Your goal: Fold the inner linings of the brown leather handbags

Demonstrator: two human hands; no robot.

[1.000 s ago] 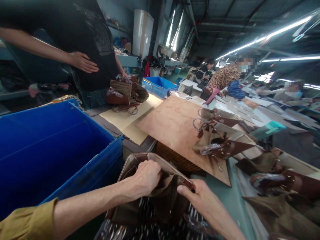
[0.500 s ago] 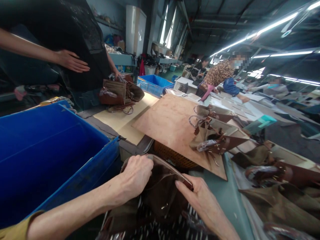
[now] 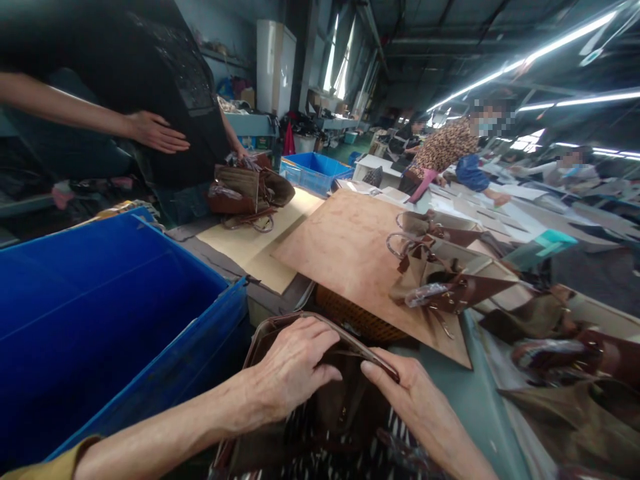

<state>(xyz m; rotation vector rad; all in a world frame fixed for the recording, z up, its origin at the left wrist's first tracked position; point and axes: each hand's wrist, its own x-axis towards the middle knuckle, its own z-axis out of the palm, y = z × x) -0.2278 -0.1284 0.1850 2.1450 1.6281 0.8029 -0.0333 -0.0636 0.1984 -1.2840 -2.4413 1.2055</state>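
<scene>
A brown handbag stands upright against my body with its top open. My right hand grips the bag's rim on the right, thumb inside and fingers outside. Over the bag's mouth hangs my left hand, its loosely curved fingers apart from the thumb and nothing visible between them. The bag's lower part is dark against patterned black-and-white clothing, and its base is out of sight.
A large blue bin stands at left. A tan board carries several similar bags at its right end. Across the table, a person in black has a hand on another bag. Farther back, people work at long tables.
My left hand has gone from a closed fist at the bag's left rim to a looser, opened hand farther right over the mouth. My right hand keeps its grip on the rim.
</scene>
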